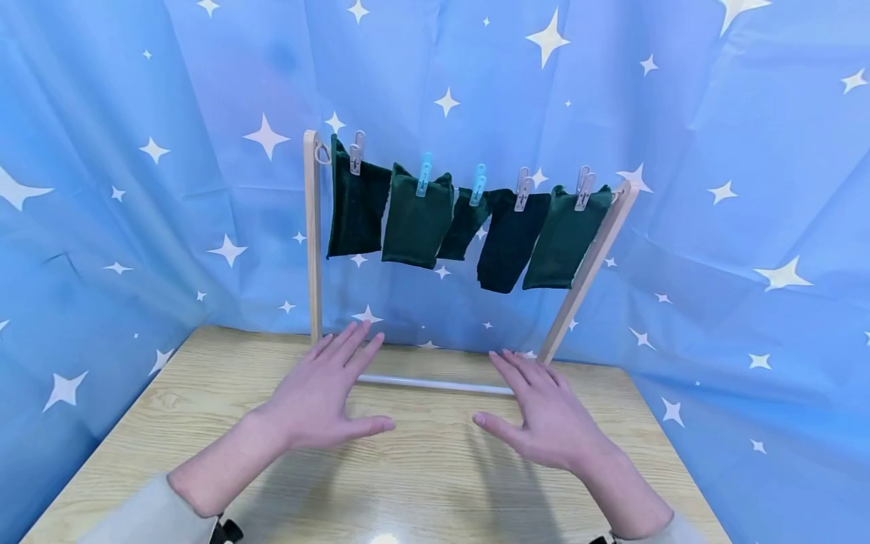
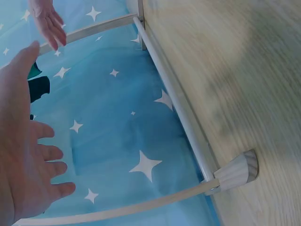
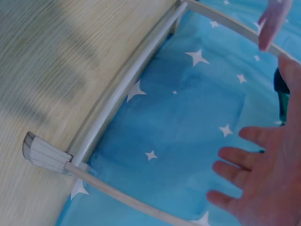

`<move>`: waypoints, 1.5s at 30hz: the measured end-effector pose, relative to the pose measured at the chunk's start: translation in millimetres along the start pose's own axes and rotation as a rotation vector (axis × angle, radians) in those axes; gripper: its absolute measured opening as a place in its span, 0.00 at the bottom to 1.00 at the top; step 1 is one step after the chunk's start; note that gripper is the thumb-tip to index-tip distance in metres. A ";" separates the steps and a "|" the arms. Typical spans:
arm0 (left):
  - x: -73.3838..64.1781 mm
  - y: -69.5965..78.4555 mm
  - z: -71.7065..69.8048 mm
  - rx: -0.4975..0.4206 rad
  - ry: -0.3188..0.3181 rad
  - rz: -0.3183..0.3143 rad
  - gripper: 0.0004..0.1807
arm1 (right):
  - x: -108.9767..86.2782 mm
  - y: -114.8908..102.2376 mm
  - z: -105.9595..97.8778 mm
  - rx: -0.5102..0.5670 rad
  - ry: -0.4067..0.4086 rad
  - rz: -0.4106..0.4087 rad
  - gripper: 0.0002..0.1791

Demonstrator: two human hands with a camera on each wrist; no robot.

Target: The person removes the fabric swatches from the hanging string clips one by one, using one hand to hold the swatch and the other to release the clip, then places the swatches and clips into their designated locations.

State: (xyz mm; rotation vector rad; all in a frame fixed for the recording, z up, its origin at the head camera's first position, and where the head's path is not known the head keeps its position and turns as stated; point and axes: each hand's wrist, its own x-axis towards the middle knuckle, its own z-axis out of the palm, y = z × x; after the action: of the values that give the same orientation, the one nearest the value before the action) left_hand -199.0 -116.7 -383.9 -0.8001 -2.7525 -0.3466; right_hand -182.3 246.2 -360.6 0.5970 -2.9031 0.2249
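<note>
Both hands hover over the table in front of a small wooden drying rack [image 1: 313, 242], holding nothing. The left hand [image 1: 319, 393] has its fingers straight and spread, near the rack's left post. Near the right post is the right hand [image 1: 544, 412], fingers extended and thumb apart. Dark green cloth pieces hang in a row from the line: a left cloth [image 1: 360, 208], a wider cloth [image 1: 418, 219], a small cloth [image 1: 462, 227], a darker cloth [image 1: 511, 245] and a right cloth [image 1: 564, 242]. Clothespins hold them, among them a blue clothespin [image 1: 424, 175] and a greyish clothespin [image 1: 523, 189].
A white bar [image 1: 435, 384] joins the rack's posts low down, close to the wooden table [image 1: 421, 483]. The right post [image 1: 591, 268] leans outward in the head view. Behind the rack hangs a blue curtain [image 1: 720, 227] with white stars. Wooden feet [image 2: 237, 170] stand on the tabletop.
</note>
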 end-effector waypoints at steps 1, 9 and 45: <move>0.8 -0.5 -2.1 -0.015 0.011 -0.009 0.63 | 0.9 -0.7 -1.2 0.001 0.008 -0.004 0.51; 16.2 -14.6 -28.7 -0.274 0.286 -0.085 0.37 | 10.5 -5.1 -13.4 0.039 0.037 0.003 0.44; 117.4 -22.2 -122.5 -0.899 0.644 -0.351 0.29 | 90.6 -67.6 -111.6 0.225 0.248 -0.154 0.26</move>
State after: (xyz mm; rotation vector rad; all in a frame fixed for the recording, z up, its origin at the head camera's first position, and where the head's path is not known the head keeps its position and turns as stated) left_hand -285.8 -113.6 -236.4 -0.2459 -2.0276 -1.6437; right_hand -222.2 170.7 -226.7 0.7635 -2.5975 0.5661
